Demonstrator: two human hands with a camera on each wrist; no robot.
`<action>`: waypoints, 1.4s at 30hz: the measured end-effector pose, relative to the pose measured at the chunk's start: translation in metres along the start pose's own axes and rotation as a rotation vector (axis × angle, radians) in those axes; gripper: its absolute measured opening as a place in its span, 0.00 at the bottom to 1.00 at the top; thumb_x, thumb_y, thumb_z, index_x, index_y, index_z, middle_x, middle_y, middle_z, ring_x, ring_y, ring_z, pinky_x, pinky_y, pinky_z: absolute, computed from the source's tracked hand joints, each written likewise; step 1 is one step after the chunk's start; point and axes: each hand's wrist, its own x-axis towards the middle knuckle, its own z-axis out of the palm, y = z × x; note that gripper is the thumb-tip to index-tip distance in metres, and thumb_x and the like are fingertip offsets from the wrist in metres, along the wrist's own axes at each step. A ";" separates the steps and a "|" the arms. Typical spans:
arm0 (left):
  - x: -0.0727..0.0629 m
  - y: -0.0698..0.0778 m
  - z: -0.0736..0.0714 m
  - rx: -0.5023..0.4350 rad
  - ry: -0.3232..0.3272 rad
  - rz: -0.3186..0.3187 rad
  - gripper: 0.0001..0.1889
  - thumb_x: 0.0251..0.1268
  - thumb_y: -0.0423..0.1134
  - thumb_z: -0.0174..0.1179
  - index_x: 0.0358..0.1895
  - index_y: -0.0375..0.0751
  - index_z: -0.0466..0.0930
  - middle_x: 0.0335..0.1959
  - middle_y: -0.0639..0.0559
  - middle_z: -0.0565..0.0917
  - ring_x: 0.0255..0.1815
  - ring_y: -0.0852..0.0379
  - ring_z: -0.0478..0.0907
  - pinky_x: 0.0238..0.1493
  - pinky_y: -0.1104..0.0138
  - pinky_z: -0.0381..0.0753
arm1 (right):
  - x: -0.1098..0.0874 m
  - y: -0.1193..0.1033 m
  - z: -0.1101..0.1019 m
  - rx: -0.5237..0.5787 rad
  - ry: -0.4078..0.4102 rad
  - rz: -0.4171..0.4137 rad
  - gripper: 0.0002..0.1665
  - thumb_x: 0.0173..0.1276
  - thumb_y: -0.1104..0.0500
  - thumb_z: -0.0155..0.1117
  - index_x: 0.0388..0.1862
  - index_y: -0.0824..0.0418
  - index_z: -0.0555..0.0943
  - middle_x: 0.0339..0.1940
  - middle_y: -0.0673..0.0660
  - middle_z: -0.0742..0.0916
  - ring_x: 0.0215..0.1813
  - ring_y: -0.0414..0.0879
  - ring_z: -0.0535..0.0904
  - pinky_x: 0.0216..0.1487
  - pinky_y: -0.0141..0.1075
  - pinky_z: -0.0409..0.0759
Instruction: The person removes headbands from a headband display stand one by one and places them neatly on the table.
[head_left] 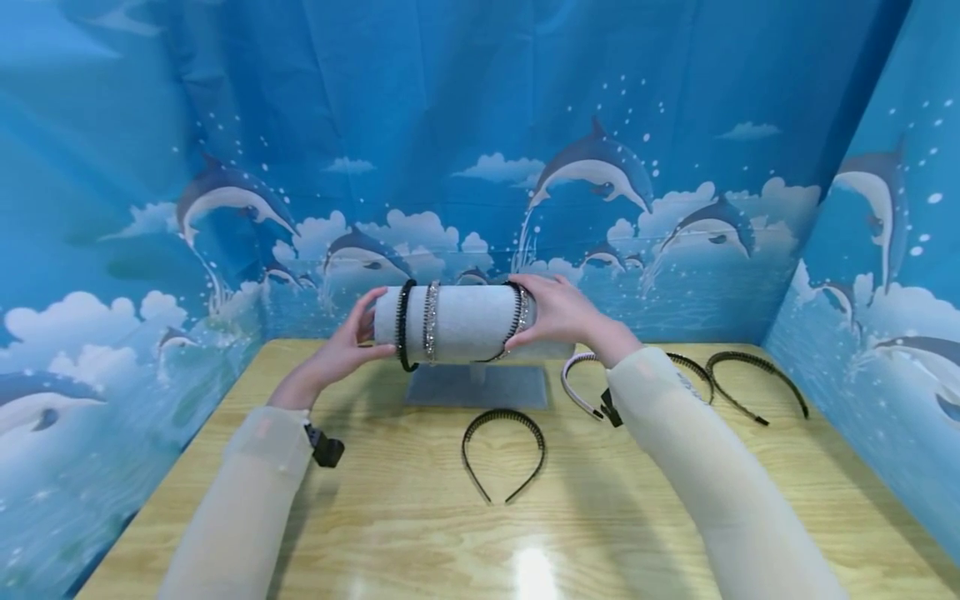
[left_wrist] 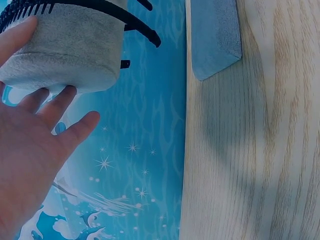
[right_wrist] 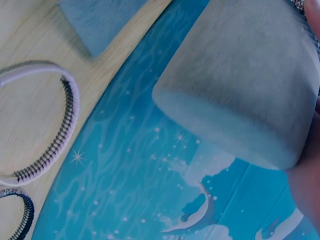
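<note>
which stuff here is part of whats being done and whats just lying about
In the job, it seems:
grey display stand
on it: black headband, silver headband, right-end headband
left hand, right hand

Lying loose, perhaps spare or waiting:
front headband
white headband
partly hidden headband
far-right headband

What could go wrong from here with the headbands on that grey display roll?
The right grip spans the right-hand rhinestone headband and might drag it askew. The left grip holds the end of the display roll beside the black toothed headband, so a slip could nudge that band off. With both hands on the roll, uneven pressure might rock it on its base.
</note>
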 end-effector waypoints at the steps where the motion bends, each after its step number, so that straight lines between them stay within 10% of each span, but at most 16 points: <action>1: 0.000 0.000 0.000 -0.001 -0.001 0.000 0.48 0.65 0.28 0.61 0.78 0.59 0.39 0.78 0.41 0.48 0.72 0.36 0.56 0.62 0.45 0.68 | -0.002 0.002 0.000 0.003 0.000 0.003 0.64 0.45 0.37 0.79 0.77 0.56 0.59 0.73 0.58 0.68 0.72 0.54 0.63 0.75 0.52 0.42; 22: -0.001 -0.001 -0.001 0.013 -0.009 0.001 0.48 0.66 0.31 0.62 0.78 0.62 0.39 0.77 0.41 0.50 0.72 0.36 0.56 0.63 0.44 0.68 | -0.028 0.032 -0.010 0.129 0.040 0.020 0.66 0.43 0.41 0.82 0.76 0.59 0.58 0.73 0.62 0.67 0.71 0.60 0.61 0.66 0.58 0.63; 42: 0.002 0.010 -0.006 0.075 -0.037 0.017 0.47 0.62 0.27 0.64 0.77 0.53 0.42 0.73 0.34 0.55 0.69 0.33 0.59 0.59 0.45 0.72 | -0.049 0.050 -0.012 0.175 0.056 0.110 0.67 0.43 0.40 0.82 0.78 0.54 0.56 0.75 0.63 0.62 0.73 0.63 0.57 0.63 0.66 0.62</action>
